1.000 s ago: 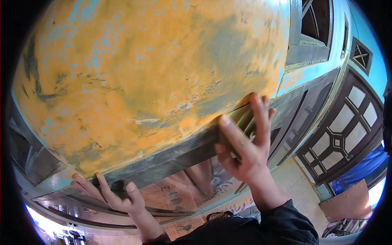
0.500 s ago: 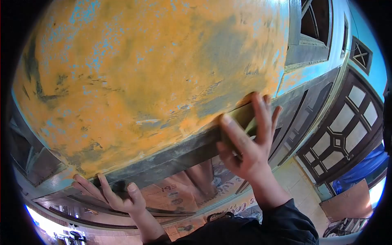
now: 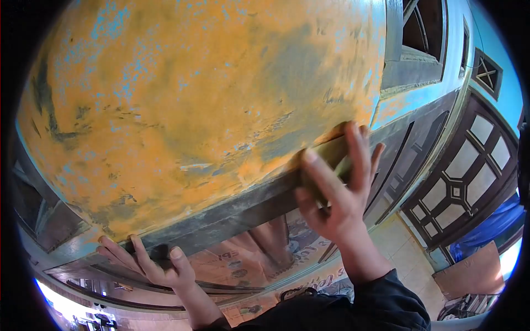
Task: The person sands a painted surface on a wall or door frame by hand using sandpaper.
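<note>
My right hand (image 3: 339, 207) is wrapped around a folded olive-tan piece of sandpaper (image 3: 331, 157). It presses the sheet against the dark wooden rail (image 3: 243, 204) where this meets the worn orange wall (image 3: 182, 116). Part of the sandpaper is hidden behind my fingers. Farther left, my left hand (image 3: 157, 267) rests its fingertips on the same rail, fingers spread and thumb apart, with nothing in it. The wall surface has grey scuffs and flecks of blue.
Below the rail, printed sheeting (image 3: 259, 254) shows pinkish-brown. To the right stand a dark panelled door (image 3: 464, 165), a blue cloth (image 3: 488, 226) and a brown board (image 3: 472, 273). A dark window frame (image 3: 414, 71) adjoins the wall at upper right.
My right hand has shifted very slightly to the right along the rail with the sandpaper. The left hand stays almost where it was.
</note>
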`<state>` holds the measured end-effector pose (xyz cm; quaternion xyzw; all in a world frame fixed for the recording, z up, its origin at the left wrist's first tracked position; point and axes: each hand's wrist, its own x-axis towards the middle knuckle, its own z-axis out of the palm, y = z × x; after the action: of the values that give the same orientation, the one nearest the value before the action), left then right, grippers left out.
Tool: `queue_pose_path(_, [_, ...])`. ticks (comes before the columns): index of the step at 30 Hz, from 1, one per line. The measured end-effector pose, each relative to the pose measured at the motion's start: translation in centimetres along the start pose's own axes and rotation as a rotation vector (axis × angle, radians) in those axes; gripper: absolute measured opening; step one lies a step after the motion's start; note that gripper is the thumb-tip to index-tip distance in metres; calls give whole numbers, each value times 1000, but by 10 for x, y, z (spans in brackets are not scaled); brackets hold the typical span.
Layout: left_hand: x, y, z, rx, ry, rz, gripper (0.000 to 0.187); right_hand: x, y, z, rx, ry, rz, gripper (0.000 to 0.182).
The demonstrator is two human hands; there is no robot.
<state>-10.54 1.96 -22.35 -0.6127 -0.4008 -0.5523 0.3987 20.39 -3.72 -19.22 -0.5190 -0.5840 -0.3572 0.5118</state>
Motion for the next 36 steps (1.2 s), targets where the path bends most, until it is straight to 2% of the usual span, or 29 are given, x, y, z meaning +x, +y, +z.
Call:
queue_pose_path(1, [1, 1, 0, 3, 0, 0, 67, -1, 3, -1, -10, -2, 49, 53])
queue_pose_path(5, [8, 3, 0, -7, 23, 3, 67, -5, -12, 2, 61, -100, -98, 55])
queue_pose_path(9, [17, 10, -3, -2, -8, -33, 68, 1, 31, -7, -54, 56, 88, 54])
queue_pose_path(10, [21, 14, -4, -10, -18, -33, 69, 0, 28, -8, -11, 18, 70, 55])
queue_pose_path(13, [38, 43, 1, -78, -53, 98, 66, -6, 20, -8, 47, -56, 4, 57])
queue_pose_path(16, [49, 73, 6, -93, -119, 293, 67, 1, 58, -16, -57, 72, 137, 56])
queue_pose_path(17, [53, 84, 7, -106, -149, 305, 64, 1, 68, -14, -35, 109, 188, 55])
queue_pose_path(20, [67, 111, 12, -113, -186, 375, 61, -2, 50, -19, 52, -18, 91, 57])
queue_pose_path(25, [105, 151, 18, -100, -239, 424, 58, 6, 72, -24, -3, 66, 160, 62])
queue_pose_path(28, [123, 169, 25, -36, -236, 424, 58, -6, 62, -18, 76, -1, 56, 61])
queue_pose_path(29, [123, 170, 28, -9, -226, 437, 58, -4, 71, -20, 18, 22, 43, 59])
queue_pose_path(30, [121, 173, 33, 19, -218, 450, 58, -1, 90, -19, 0, 107, 150, 58])
queue_pose_path(34, [118, 176, 36, 54, -205, 462, 57, -11, 73, -16, 70, -11, 11, 58])
queue_pose_path(36, [117, 175, 38, 33, -186, 474, 57, -4, 90, -24, 35, 0, 60, 58])
